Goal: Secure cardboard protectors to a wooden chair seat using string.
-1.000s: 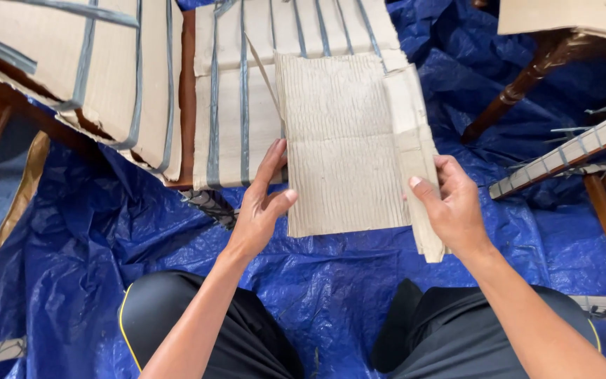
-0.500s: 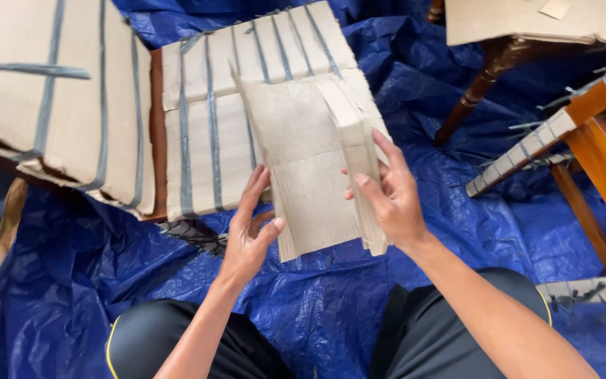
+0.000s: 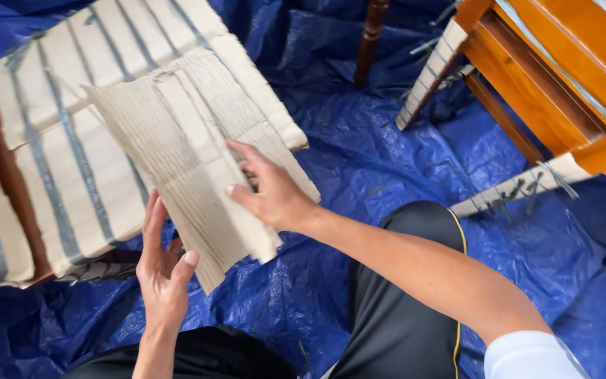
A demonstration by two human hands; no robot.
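Grasps with the right hand [image 3: 271, 193] the folded flap of a corrugated cardboard sheet [image 3: 177, 154], thumb on the near face, fingers curled over the fold. Supports the same sheet from below with the left hand [image 3: 163, 270]: palm loose, fingers stretched along the lower left edge, thumb tip touching the corner, not clenched.

Looks like the folding step, with one long strip of the sheet already turned over on the right side and the crease not yet flat. Calls next, as a judgement, for a firm press along the crease while the left hand steadies the opposite edge; otherwise likely to spring back, being stiff ribbed board.

Held in the air in front of the body, just above the knees, and partly covering a furniture piece wrapped in cardboard with grey straps [image 3: 57, 161]. Long axis running diagonal, from upper left to lower right; lower end pointing toward the person, upper end away, toward the wrapped piece. Fold lying along this same axis. Face a little tilted toward the camera.

Further out: black shorts [image 3: 394, 309] below, a blue tarpaulin [image 3: 359, 161] on the floor, and to the right a varnished wooden furniture frame [image 3: 555, 77] with a cardboard-wrapped rail [image 3: 520, 184], well apart from both hands.
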